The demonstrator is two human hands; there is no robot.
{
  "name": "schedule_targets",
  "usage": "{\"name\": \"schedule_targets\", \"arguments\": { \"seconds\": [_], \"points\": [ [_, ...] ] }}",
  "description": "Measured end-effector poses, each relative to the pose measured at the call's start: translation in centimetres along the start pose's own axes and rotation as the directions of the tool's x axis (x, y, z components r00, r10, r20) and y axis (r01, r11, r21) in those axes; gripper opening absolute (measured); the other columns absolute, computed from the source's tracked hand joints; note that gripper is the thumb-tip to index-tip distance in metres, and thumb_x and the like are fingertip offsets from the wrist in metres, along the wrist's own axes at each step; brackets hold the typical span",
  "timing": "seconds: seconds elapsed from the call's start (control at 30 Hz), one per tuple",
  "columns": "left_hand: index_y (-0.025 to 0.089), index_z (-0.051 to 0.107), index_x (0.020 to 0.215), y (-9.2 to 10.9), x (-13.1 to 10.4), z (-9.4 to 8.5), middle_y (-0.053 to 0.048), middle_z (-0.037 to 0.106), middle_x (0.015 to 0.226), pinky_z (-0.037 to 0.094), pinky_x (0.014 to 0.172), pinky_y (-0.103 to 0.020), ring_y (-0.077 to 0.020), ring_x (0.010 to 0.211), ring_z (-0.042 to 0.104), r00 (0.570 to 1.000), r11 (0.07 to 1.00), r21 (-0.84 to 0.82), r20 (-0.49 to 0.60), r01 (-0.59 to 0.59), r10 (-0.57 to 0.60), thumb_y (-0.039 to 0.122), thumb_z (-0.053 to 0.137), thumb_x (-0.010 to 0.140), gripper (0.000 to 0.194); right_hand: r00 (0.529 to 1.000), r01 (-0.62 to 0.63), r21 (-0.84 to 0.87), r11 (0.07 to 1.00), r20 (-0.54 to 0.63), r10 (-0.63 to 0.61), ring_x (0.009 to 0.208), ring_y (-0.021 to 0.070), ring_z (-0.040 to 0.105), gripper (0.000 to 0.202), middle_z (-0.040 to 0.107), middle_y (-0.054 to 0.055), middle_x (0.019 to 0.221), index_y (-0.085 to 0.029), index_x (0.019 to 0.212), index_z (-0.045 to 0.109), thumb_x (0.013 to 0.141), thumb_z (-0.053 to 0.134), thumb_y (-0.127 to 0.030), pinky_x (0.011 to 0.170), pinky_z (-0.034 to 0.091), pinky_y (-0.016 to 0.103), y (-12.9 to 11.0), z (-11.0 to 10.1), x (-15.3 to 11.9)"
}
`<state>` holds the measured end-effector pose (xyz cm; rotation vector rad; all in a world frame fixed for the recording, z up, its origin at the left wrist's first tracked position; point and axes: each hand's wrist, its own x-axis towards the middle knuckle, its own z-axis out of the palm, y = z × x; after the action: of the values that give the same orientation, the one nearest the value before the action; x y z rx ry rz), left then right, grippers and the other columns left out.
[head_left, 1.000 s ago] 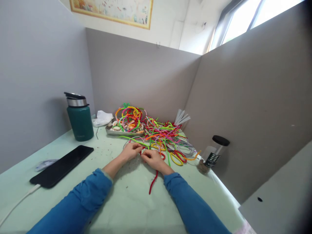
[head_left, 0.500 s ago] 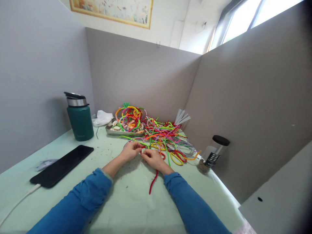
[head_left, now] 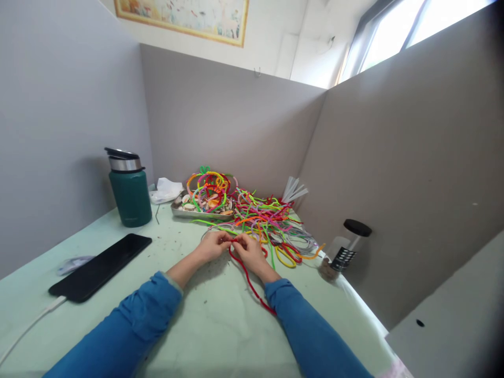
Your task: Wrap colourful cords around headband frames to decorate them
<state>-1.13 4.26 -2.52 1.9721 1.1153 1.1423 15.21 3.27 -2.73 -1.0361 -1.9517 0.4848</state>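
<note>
A red pipe cleaner (head_left: 249,281) runs from between my fingertips down to my right sleeve, its tail lying over the table. My left hand (head_left: 213,245) pinches it from the left, thumb and forefinger together. From the right, my right hand (head_left: 250,253) pinches the same piece, the two sets of fingertips almost touching. Part of the red strand is hidden behind my fingers. Just beyond my hands spreads a tangled heap of coloured pipe cleaners (head_left: 268,212), in red, green, yellow, orange and grey.
A metal tray (head_left: 197,214) holds shells and coloured loops at the back. On the left stand a green bottle (head_left: 129,197) and a black phone (head_left: 101,268) with a white cable. A clear jar (head_left: 342,254) with a black lid stands right. Grey partitions (head_left: 236,121) enclose the table.
The tail of the red pipe cleaner has swung from hanging below my right wrist to a longer line reaching my right sleeve. My fingertips have drawn closer together.
</note>
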Motion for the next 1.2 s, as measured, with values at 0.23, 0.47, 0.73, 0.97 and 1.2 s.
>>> {"name": "schedule_targets", "arguments": {
  "seconds": [0.23,0.47,0.73,0.97,1.2],
  "points": [
    [0.015,0.064,0.08,-0.4,0.1,0.2,-0.002,0.064,0.07,0.04,0.059,-0.022,-0.0123,0.063,0.054,1.0,0.998,0.061,-0.021,0.002,-0.001,0.029,0.052,0.072,0.021,0.998,0.031,-0.135,0.99,-0.053,-0.038,0.059,0.012,0.05,0.015,0.056,0.0,0.065,-0.018,0.084,0.056,0.081,0.048,-0.03,0.055,0.034,0.022,-0.4,0.0,-0.2],
    [0.015,0.062,0.075,0.4,-0.1,0.1,0.0,0.061,0.067,0.038,0.057,-0.021,-0.0112,0.061,0.052,1.0,0.997,0.077,-0.025,-0.002,0.003,0.029,0.053,0.072,0.017,0.997,0.043,-0.266,0.963,-0.053,-0.059,0.062,0.0128,0.053,0.016,0.061,0.003,0.072,-0.018,0.086,0.057,0.082,0.047,-0.03,0.057,0.034,0.022,-0.4,0.1,-0.3],
    [0.016,0.064,0.076,0.4,-0.1,0.3,0.0,0.062,0.067,0.038,0.058,-0.021,-0.0117,0.062,0.052,0.999,0.989,0.146,-0.035,-0.01,0.016,0.029,0.052,0.073,0.017,0.998,0.012,-0.351,0.936,-0.048,-0.031,0.062,0.0134,0.054,0.017,0.063,0.003,0.071,-0.018,0.09,0.058,0.083,0.046,-0.028,0.057,0.033,0.023,0.0,0.5,-0.2],
    [0.017,0.064,0.08,1.0,-0.2,-0.1,-0.001,0.064,0.071,0.038,0.059,-0.022,-0.0122,0.064,0.054,0.998,0.986,0.162,-0.061,-0.021,0.031,0.03,0.051,0.075,0.019,0.999,0.032,-0.272,0.962,-0.016,-0.037,0.065,0.0134,0.054,0.022,0.063,0.003,0.073,-0.018,0.088,0.061,0.085,0.044,-0.032,0.059,0.033,0.023,-0.2,0.1,-0.1],
    [0.017,0.066,0.086,1.2,-0.3,-0.5,-0.001,0.065,0.07,0.039,0.062,-0.022,-0.0125,0.065,0.055,0.995,0.98,0.197,-0.101,-0.002,0.022,0.031,0.05,0.076,0.023,0.994,0.061,-0.15,0.987,0.096,-0.047,0.061,0.0116,0.052,0.023,0.061,0.0,0.068,-0.019,0.081,0.062,0.084,0.045,-0.034,0.057,0.034,0.021,-0.8,-0.4,-0.4]
  ]
}}
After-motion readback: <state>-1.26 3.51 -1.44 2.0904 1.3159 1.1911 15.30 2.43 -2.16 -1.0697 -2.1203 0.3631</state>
